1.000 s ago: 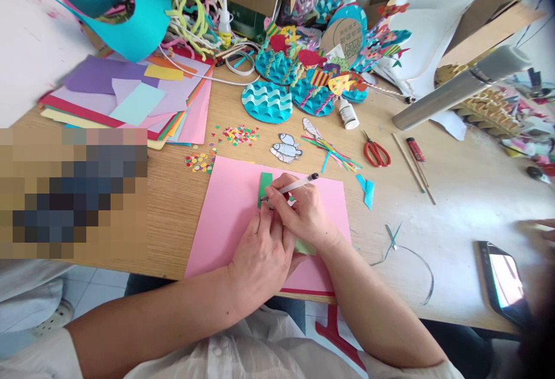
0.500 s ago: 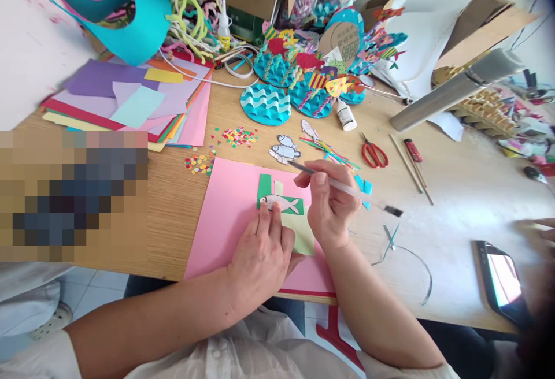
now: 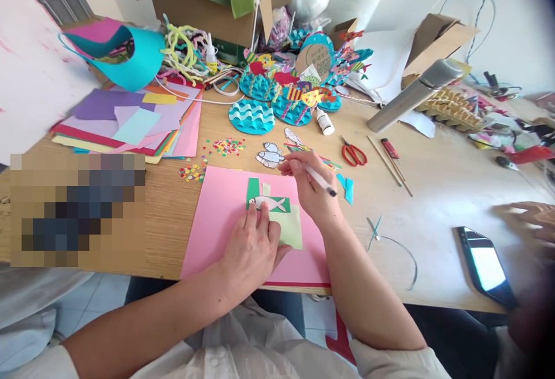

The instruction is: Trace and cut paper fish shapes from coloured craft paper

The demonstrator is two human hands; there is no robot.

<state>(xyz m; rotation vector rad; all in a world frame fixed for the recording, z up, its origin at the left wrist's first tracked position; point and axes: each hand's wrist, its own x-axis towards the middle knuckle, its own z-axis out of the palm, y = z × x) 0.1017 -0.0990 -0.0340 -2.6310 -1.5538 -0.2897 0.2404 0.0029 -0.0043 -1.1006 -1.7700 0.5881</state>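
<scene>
My left hand (image 3: 248, 246) lies with its fingers extended, their tips pressing on a white paper fish cutout (image 3: 277, 203). Under the fish is a piece of dark green paper (image 3: 254, 185), and a pale green piece (image 3: 289, 229) lies just below. All of these rest on a pink sheet (image 3: 219, 211). Raised to the right of the fish, my right hand (image 3: 316, 200) is closed around a pen (image 3: 319, 180) with a clear barrel. The pen slants across the hand, its dark end at the lower right. Fingers partly hide its other end.
Beyond the pink sheet lie more fish cutouts (image 3: 269, 155), confetti (image 3: 228, 146) and red-handled scissors (image 3: 354, 153). Blue fish decorations (image 3: 251, 116) stand farther back, near a white bottle (image 3: 325, 122). Coloured paper (image 3: 104, 104) is stacked at left. A phone (image 3: 485, 263) and another person's hand (image 3: 531, 217) are at right.
The view has shifted a little. In my right hand the pen has swung, so its dark end now sits closer to the hand. My left hand still presses the fish.
</scene>
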